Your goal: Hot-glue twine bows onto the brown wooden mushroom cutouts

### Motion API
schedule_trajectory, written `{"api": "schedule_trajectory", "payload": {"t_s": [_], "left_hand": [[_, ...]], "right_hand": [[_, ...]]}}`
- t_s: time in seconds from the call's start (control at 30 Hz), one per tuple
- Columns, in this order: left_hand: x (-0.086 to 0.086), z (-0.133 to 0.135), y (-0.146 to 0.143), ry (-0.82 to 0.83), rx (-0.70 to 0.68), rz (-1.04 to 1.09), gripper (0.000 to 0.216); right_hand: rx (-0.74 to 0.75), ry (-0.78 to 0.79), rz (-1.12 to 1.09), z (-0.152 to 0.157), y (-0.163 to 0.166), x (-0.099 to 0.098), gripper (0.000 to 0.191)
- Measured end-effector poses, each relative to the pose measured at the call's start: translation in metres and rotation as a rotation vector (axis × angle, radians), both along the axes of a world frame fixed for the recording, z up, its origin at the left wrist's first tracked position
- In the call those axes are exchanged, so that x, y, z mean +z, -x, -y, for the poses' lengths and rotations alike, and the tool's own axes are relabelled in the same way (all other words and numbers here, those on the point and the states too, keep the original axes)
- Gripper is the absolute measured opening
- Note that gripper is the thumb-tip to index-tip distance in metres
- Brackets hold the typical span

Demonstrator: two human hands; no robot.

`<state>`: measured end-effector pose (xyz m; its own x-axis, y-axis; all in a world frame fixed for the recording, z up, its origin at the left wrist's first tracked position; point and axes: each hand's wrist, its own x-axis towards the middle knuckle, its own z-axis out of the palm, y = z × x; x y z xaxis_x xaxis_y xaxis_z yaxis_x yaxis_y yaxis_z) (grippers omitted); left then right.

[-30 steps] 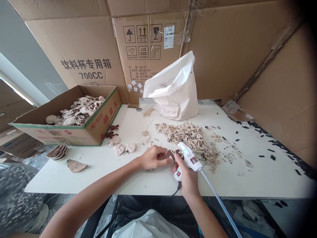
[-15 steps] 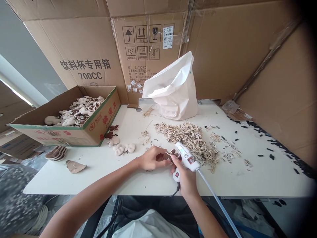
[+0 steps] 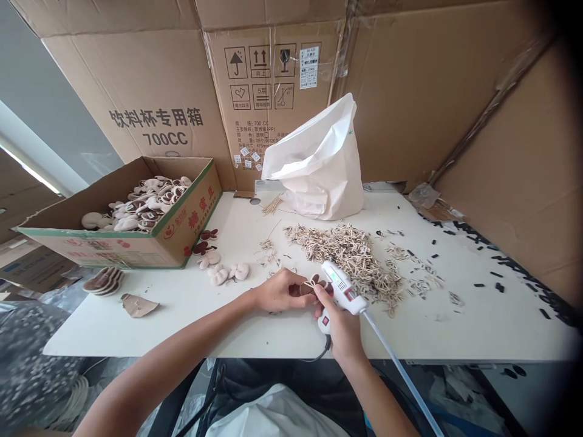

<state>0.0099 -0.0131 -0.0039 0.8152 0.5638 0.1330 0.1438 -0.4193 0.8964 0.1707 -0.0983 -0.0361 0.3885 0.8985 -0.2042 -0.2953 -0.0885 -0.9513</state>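
Observation:
My left hand (image 3: 277,290) pinches a small brown felt piece (image 3: 308,287) with a tan bow on it, held low over the white table (image 3: 255,328) near its front edge. Beside it, my right hand (image 3: 342,326) is wrapped round a white hot glue gun (image 3: 342,287), and its forefinger reaches up to the bow. The gun's nozzle points toward the brown piece. A glue stick (image 3: 401,370) sticks out of the gun's back toward the lower right.
A heap of tan bows (image 3: 355,252) lies just behind the hands. Beige and brown felt pieces (image 3: 221,273) lie to the left, more fill an open carton (image 3: 136,209). A white bag (image 3: 319,164) stands at the back. Black bits (image 3: 496,273) scatter on the right. Cardboard walls surround the table.
Both hands and the glue gun have shifted slightly left and up; the right forefinger now rests on the bow. Nothing else has moved.

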Motion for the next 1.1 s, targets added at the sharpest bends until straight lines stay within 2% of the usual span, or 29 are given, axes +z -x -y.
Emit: {"api": "schedule_trajectory", "payload": {"t_s": [0.2, 0.4, 0.67, 0.87, 1.1], "left_hand": [[0.0005, -0.0005, -0.0005, 0.012, -0.016, 0.024, 0.035], [-0.0022, -0.0011, -0.0005, -0.001, 0.04, 0.018, 0.037], [-0.0046, -0.0025, 0.0014, 0.091, 0.126, 0.043, 0.037], [-0.0033, -0.0023, 0.0017, 0.107, 0.112, 0.032, 0.037], [-0.0038, -0.0022, 0.002, 0.032, 0.076, 0.026, 0.029]], "right_hand": [[-0.01, 0.003, -0.005, 0.0006, 0.0005, -0.0005, 0.046], [-0.02, 0.009, -0.03, -0.0002, 0.0005, -0.0008, 0.047], [-0.006, -0.008, -0.025, -0.0004, 0.0014, 0.0055, 0.045], [-0.024, -0.013, -0.042, -0.0011, 0.0009, 0.006, 0.044], [-0.055, -0.041, -0.054, -0.0019, 0.0019, 0.0033, 0.042]]}}
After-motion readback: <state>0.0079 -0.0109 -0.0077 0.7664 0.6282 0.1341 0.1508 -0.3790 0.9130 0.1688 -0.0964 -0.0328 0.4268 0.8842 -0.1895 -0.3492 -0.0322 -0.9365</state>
